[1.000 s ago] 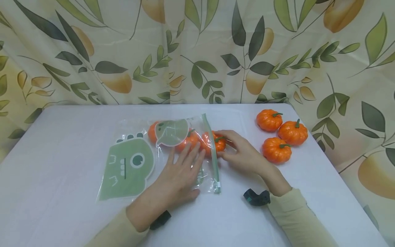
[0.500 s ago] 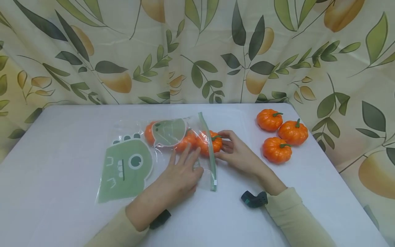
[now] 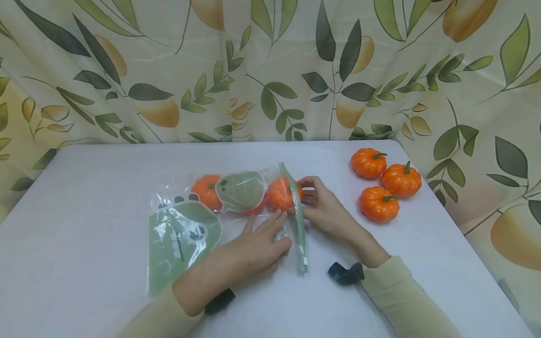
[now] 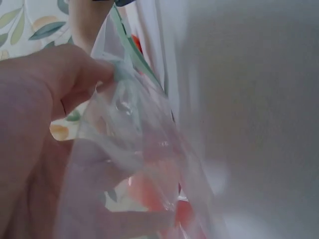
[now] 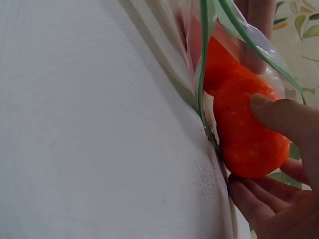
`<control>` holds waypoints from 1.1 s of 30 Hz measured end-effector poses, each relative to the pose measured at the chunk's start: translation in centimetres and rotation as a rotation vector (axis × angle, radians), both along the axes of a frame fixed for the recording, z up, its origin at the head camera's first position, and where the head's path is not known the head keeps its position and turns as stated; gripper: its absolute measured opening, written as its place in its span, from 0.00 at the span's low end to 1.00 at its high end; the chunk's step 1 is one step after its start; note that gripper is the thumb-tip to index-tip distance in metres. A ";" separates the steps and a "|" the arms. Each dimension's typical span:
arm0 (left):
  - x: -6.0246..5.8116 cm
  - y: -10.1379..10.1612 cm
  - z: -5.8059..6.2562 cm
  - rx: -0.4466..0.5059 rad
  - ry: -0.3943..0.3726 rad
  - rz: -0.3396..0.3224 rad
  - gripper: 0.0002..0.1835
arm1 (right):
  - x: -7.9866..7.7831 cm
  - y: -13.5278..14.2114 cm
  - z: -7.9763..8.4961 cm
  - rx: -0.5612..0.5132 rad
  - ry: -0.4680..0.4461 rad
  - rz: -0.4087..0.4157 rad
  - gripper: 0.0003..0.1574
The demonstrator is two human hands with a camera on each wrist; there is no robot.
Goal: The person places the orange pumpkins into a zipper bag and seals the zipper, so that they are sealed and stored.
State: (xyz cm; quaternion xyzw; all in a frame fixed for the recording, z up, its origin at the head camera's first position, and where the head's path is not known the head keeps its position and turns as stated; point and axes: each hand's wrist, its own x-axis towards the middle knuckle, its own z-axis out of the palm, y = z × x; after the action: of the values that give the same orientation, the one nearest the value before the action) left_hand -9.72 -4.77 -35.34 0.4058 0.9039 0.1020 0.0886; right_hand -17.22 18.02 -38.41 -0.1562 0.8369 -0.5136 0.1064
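A clear zip bag (image 3: 181,241) with a green cartoon print lies mid-table, its green zip strip (image 3: 301,230) facing right. Inside are small orange pumpkins (image 3: 207,190), one of them partly covered by the print. My left hand (image 3: 258,244) pinches the bag's near layer between thumb and fingers; the film (image 4: 134,134) stretches across the fingers in the left wrist view. At the mouth, my right hand (image 3: 325,206) grips another pumpkin (image 5: 251,124), thumb on top and fingers beneath. This pumpkin sits mostly inside, between the two parted green strips.
Three loose orange pumpkins (image 3: 380,205) stand grouped at the table's right side. A white cloth covers the table (image 3: 84,225). Behind it hangs a curtain (image 3: 270,70) printed with leaves and fruit. Both wrists wear dark devices (image 3: 346,273).
The left fingers have gone from lying flat on the bag to pinching its film. The bag has shifted right and nearer, so the right hand's pumpkin lies deeper behind the strip.
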 end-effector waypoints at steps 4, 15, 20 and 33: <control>0.1 -0.3 0.0 0.065 -0.034 -0.030 0.02 | 0.0 0.0 0.1 0.026 -0.010 -0.008 0.43; -0.4 -0.8 -0.3 0.143 -0.018 -0.142 0.02 | 0.2 0.1 0.2 0.016 -0.037 0.011 0.41; -0.2 -0.8 -0.2 0.125 -0.030 -0.170 0.02 | 0.1 0.0 -0.1 0.024 -0.036 -0.001 0.40; 0.0 -1.0 0.6 0.003 0.065 0.034 0.38 | -0.1 0.5 -0.4 -0.028 -0.007 0.042 0.38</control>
State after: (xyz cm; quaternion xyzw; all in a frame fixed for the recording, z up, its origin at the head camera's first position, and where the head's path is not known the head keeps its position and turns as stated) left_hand -9.69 -5.73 -34.76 0.3934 0.9130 0.0915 0.0569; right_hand -17.32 18.53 -38.84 -0.1735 0.8259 -0.5233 0.1180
